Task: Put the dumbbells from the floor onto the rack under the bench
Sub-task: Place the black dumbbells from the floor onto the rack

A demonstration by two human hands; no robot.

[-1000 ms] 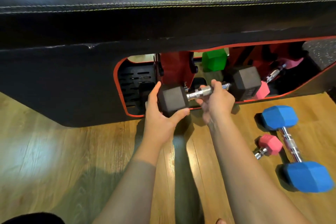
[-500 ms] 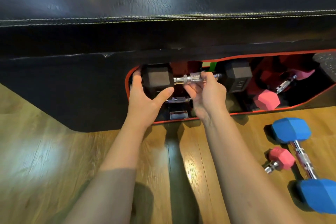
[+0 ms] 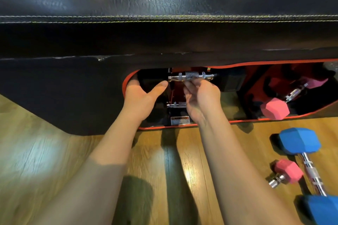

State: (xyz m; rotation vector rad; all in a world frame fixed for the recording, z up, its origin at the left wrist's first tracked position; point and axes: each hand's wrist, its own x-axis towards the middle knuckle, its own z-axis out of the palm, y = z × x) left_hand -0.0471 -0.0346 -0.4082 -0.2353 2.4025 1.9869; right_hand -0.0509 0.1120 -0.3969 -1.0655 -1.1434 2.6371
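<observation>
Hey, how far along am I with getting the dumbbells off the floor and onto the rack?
Done: one pink hex dumbbell sits inside the red-trimmed rack opening. In hand: the black hex dumbbell, left hand cupping one end, right hand under its chrome handle, up in the opening. Left: the blue hex dumbbell and a second pink dumbbell lie on the wooden floor.

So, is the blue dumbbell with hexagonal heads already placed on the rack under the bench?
No, the blue dumbbell with hexagonal heads lies on the wooden floor, outside the red-edged opening of the rack.
</observation>
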